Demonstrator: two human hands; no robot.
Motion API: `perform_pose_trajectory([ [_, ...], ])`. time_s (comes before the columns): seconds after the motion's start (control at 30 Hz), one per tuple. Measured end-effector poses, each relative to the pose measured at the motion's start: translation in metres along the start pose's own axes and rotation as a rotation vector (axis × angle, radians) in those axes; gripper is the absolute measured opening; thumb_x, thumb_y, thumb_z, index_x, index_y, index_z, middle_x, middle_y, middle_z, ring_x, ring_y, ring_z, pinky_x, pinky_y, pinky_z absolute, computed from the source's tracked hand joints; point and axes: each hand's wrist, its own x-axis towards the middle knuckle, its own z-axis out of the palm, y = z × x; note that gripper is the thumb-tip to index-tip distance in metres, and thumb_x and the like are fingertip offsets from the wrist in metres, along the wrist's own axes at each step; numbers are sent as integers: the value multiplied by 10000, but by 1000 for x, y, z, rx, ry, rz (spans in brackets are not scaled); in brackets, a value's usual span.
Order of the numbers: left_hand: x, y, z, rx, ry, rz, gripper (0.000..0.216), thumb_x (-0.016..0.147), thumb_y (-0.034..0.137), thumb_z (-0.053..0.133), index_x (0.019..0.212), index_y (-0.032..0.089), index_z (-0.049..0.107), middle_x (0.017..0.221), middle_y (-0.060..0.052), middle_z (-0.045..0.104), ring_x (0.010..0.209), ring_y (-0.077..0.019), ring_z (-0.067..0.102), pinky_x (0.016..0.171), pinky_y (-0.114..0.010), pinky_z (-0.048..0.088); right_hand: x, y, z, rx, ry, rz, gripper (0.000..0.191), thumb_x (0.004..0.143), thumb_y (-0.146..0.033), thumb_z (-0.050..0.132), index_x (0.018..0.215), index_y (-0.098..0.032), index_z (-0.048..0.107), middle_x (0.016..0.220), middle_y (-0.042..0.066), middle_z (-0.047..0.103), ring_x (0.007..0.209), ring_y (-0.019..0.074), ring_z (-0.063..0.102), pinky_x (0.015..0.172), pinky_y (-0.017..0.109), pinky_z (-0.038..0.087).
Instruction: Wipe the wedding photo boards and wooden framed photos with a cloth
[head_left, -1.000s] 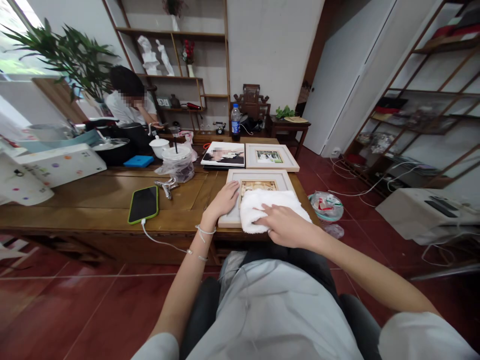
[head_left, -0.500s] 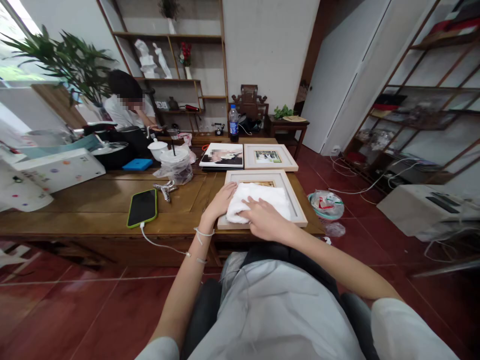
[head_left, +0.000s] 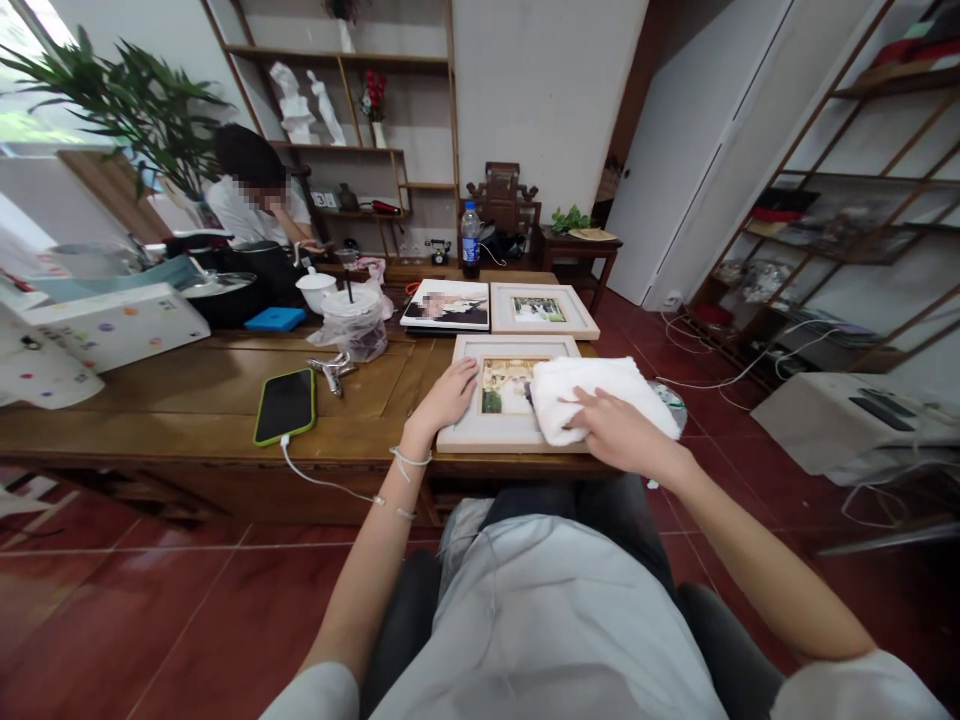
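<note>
A white picture frame [head_left: 480,433] lies flat at the near edge of the wooden table [head_left: 195,400]. My left hand [head_left: 447,396] rests on its left border, fingers spread flat. A folded white towel [head_left: 600,390] covers the frame's right side and hangs past the table's edge. My right hand [head_left: 615,432] presses down on the towel with fingers stretched out. The photo in the frame shows between my two hands.
Two more framed pictures [head_left: 541,310] lie behind. A green-cased phone [head_left: 286,404] on a cable, a metal clip [head_left: 332,372], a bagged drink cup [head_left: 352,322] and a water bottle [head_left: 470,241] stand on the table. Another person [head_left: 255,210] sits at the far left. A bowl [head_left: 671,400] sits on the floor.
My right hand has slid the towel from the frame's left and middle to its right side, uncovering the photo. My left hand has stayed on the left border.
</note>
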Motion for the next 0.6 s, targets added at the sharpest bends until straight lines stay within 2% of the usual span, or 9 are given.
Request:
perform_pose_trajectory([
  [0.1,-1,2,-1,2,-3,-4,425,935,213,386,1275,47,579,1414,-178,503,1373,-252,402,1178,-423,286,-8,20,2,84,-4,63,525,706,-31,416,1103,-190,722,1346,108,592,1290,295,496,1052,421,387],
  [0.17,-1,3,-2,-3,-7,3,432,936,220,388,1300,65,563,1423,-162,498,1368,-244,413,1174,-413,296,-2,30,8,139,57,69,555,716,-45,415,1174,-203,686,1286,84,638,1247,276,529,1028,390,407],
  [0.3,-3,5,-4,-21,-6,30,438,943,240,386,1321,90,549,1424,-147,501,1351,-237,437,1160,-416,321,30,49,24,159,236,140,534,745,-74,452,1241,-159,629,1242,106,658,1147,288,583,978,380,438],
  [0.4,-4,5,-4,-22,-5,42,429,946,248,388,1321,121,553,1427,-127,503,1350,-232,439,1158,-429,323,59,59,24,110,333,171,509,759,-41,462,1240,-116,614,1249,148,645,1151,316,581,954,399,453],
  [0.5,-4,4,-4,-14,-3,52,433,953,256,383,1333,125,543,1431,-124,500,1356,-229,431,1160,-425,319,88,53,11,2,410,83,579,729,49,441,1267,-105,590,1338,177,577,1275,334,490,1026,443,399],
  [0.6,-4,4,-4,5,-14,51,436,963,267,373,1330,104,542,1440,-138,485,1361,-236,421,1164,-419,308,122,32,2,-126,424,-118,608,738,79,449,1294,-135,570,1477,166,437,1399,326,337,1110,495,291],
])
